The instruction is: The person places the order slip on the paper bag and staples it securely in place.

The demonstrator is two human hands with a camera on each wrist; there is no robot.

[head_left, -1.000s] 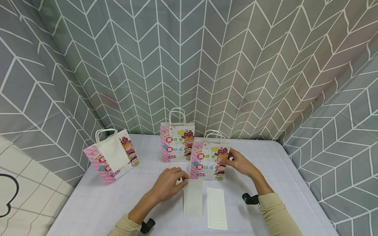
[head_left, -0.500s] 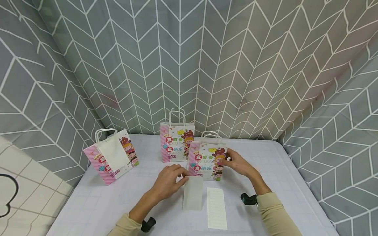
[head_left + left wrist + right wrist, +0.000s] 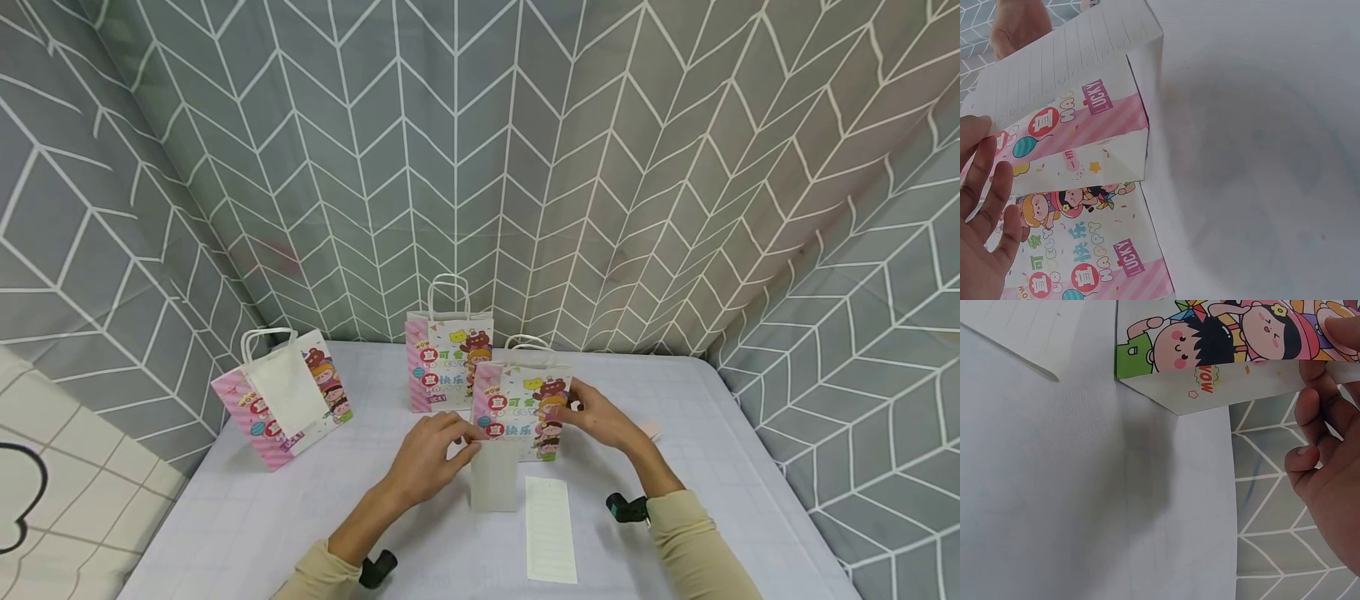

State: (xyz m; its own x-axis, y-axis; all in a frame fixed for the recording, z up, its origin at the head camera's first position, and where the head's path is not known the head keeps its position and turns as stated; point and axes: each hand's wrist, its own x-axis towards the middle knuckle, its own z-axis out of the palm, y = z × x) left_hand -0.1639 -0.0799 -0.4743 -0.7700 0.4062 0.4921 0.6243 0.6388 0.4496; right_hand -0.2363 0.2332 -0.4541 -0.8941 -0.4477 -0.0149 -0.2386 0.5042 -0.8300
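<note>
My left hand (image 3: 427,454) pinches the upper left corner of a pale lined paper slip (image 3: 493,483) between thumb and finger. The slip stands tilted up against the lower front of a pink and white paper gift bag (image 3: 517,400) with cartoon figures. In the left wrist view, the ruled lines face the bag, and the other fingers of the left hand (image 3: 988,206) are spread apart. My right hand (image 3: 603,417) grips the bag by its right side. In the right wrist view, the thumb lies on the printed front and the fingers are behind it.
A matching gift bag (image 3: 442,375) stands close behind. At the left, another bag (image 3: 337,404) leans tilted, with a blank white slip (image 3: 288,392) on its front. A second lined slip (image 3: 550,533) lies flat on the white tablecloth (image 3: 270,533). Patterned curtains (image 3: 480,167) enclose the table.
The right hand has moved the bag a little to the left. The left hand has raised the slip's top edge over the bag's front, and its lower end has moved toward the bag.
</note>
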